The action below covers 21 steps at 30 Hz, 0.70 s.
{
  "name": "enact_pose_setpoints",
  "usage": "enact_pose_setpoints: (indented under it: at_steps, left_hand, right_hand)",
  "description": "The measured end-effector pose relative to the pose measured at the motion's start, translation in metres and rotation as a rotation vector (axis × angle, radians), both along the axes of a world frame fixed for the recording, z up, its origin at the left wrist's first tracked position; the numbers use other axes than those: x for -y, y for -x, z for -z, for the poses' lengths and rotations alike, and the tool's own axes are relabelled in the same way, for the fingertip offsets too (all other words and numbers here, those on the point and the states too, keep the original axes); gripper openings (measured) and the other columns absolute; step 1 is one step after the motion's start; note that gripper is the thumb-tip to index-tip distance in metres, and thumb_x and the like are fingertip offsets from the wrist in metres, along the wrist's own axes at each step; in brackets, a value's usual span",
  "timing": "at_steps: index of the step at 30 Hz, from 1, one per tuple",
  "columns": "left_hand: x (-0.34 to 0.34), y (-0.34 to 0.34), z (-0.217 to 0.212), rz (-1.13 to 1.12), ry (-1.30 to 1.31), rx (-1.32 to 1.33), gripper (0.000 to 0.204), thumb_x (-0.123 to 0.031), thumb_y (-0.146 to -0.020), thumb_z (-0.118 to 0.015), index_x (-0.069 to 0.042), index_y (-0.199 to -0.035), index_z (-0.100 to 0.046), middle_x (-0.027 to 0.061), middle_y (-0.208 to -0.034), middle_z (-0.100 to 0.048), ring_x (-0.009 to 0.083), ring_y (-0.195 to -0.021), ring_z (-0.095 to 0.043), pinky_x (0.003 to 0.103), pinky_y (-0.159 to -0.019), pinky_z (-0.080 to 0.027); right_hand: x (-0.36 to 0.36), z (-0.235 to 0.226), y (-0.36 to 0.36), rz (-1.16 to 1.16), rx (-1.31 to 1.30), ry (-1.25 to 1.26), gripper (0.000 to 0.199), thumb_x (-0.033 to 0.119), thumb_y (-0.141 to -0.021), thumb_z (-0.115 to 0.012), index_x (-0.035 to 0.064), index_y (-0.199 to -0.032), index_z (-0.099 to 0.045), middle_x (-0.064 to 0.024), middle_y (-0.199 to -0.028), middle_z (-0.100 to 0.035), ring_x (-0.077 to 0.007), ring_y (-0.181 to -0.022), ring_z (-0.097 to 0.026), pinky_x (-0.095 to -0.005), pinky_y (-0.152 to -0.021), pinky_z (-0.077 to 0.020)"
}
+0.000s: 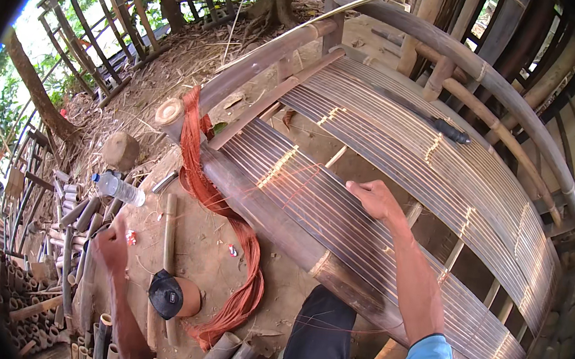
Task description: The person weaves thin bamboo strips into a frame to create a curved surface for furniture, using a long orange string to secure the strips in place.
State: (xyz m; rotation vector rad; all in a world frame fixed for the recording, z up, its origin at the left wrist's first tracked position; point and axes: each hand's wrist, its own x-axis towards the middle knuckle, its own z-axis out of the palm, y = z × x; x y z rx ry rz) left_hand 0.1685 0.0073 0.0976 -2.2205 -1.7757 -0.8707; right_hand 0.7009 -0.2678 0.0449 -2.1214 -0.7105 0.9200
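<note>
My right hand (374, 200) is over the bamboo slat seat (339, 216), at the inner edge of its near panel. Its fingers are curled together in a pinch; what they hold, if anything, is too fine to see. Thin red-orange strands (298, 193) loop across the slats beside it, near a pale lashing (278, 167). Out to the left, my left hand (112, 246) is raised above the ground, blurred and closed, its grip hidden. A thick hank of orange-red fibre (252, 262) hangs over the near bamboo pole (264, 208) and trails onto the ground.
A dark knife (450, 130) lies on the far slats. Between the slat panels is a gap with crosspieces. A dark cap (167, 294), a water bottle (119, 189) and a wood block (121, 150) are on the left ground. Cut bamboo pieces (68, 227) pile up farther left.
</note>
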Motion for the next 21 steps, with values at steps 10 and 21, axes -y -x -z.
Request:
enact_pose_setpoints:
  at_steps: [10,21]
  left_hand:
    - [0.041,-0.08,0.064,0.14,0.62,0.255,0.048,-0.039,-0.088,-0.08,-0.001,-0.117,-0.074,0.0143,-0.099,-0.076,0.028,-0.095,-0.073,0.038,-0.091,-0.055]
    - [0.074,-0.185,0.084,0.535,1.389,0.679,0.03,-0.03,-0.098,-0.073,-0.001,-0.107,-0.069,0.0058,-0.107,-0.067,0.0175,-0.083,-0.064,0.036,-0.087,-0.049]
  right_hand:
    - [0.006,0.002,-0.002,0.043,0.288,0.139,0.055,0.054,-0.095,-0.069,0.0004,-0.099,-0.08,-0.0252,-0.093,-0.075,-0.0383,-0.091,-0.074,-0.0422,-0.088,-0.0554]
    - [0.0,0.018,-0.008,-0.064,0.245,0.061,0.06,0.058,-0.096,-0.064,0.0003,-0.095,-0.079,-0.0254,-0.09,-0.074,-0.0408,-0.089,-0.072,-0.0437,-0.087,-0.0554]
